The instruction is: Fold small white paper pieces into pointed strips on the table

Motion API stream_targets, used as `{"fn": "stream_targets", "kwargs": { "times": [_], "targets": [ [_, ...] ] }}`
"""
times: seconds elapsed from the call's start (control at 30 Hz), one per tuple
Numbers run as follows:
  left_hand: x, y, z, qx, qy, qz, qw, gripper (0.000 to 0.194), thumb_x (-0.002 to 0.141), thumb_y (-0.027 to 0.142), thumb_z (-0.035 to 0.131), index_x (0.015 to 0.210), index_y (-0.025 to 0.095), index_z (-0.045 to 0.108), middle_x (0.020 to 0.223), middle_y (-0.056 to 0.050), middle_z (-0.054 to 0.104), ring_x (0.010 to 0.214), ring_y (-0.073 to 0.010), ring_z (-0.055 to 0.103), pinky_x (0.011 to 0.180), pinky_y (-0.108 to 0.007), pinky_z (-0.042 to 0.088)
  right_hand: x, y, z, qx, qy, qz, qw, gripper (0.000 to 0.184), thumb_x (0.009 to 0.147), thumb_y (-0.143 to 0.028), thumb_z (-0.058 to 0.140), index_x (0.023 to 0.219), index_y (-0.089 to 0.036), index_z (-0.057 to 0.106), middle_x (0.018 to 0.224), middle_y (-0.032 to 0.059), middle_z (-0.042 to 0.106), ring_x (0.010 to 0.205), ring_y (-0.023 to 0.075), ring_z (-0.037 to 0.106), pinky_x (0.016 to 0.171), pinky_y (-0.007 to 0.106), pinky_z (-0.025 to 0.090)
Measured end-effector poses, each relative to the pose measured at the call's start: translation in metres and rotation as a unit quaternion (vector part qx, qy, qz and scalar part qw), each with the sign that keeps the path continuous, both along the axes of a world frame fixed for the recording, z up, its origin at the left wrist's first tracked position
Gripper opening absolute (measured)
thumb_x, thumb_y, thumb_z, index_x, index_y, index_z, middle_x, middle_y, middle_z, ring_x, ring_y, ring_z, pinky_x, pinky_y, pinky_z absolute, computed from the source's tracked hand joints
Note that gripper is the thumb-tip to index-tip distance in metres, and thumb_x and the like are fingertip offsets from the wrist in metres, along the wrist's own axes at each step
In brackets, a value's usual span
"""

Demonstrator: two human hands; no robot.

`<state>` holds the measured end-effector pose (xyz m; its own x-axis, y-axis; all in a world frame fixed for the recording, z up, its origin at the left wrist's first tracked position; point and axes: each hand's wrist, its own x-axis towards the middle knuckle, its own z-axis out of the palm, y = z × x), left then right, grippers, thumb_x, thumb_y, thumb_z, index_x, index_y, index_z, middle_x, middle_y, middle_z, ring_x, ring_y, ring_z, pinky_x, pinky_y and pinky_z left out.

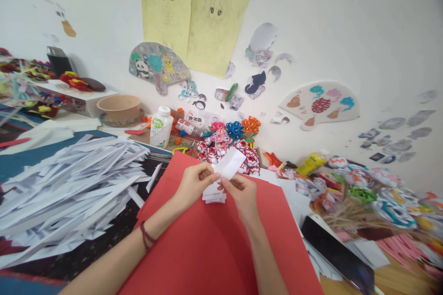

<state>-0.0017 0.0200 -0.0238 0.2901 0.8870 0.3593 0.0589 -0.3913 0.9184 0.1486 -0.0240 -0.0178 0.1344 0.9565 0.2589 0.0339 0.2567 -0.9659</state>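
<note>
A small piece of white paper is held up between both hands. My left hand pinches its lower left corner between thumb and fingers. On the other side, my right hand grips the lower edge with thumb and fingertips. Just beneath and behind the fingers, a small stack of white paper pieces lies on large red paper sheets; the hands partly hide it. A dark cord bracelet circles the left wrist.
Left lies a big heap of white paper strips. A white bottle, a round tan bowl and red-white paper flowers stand behind. On the right are a black phone, a yellow bottle and many paper flowers.
</note>
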Motion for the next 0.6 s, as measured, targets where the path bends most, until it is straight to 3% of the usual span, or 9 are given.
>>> {"fn": "stream_targets", "kwargs": {
  "times": [0.43,0.6],
  "targets": [
    [-0.0001,-0.0013,0.0000,0.005,-0.008,-0.026,1.000,0.026,0.078,0.036,0.061,0.066,0.013,0.055,0.058,0.002,0.052,0.053,-0.0090,0.045,0.050,-0.019,0.032,0.0009,0.0016,-0.0022,-0.008,0.007,0.014,1.000,0.015,0.073,-0.029,0.068,0.076,-0.014,0.069,0.063,0.0010,0.063,0.051,0.0098,0.050,0.049,0.021,0.038],
    [0.0000,-0.0023,0.0012,-0.001,0.004,-0.039,0.999,0.029,0.082,0.038,0.056,0.066,0.013,0.057,0.058,0.001,0.054,0.053,-0.0094,0.047,0.051,-0.019,0.033,-0.0008,0.0017,-0.0014,-0.007,0.037,0.026,0.999,0.013,0.074,-0.026,0.068,0.080,-0.015,0.068,0.069,0.0017,0.066,0.059,0.0122,0.055,0.055,0.022,0.042]
  ]
}}
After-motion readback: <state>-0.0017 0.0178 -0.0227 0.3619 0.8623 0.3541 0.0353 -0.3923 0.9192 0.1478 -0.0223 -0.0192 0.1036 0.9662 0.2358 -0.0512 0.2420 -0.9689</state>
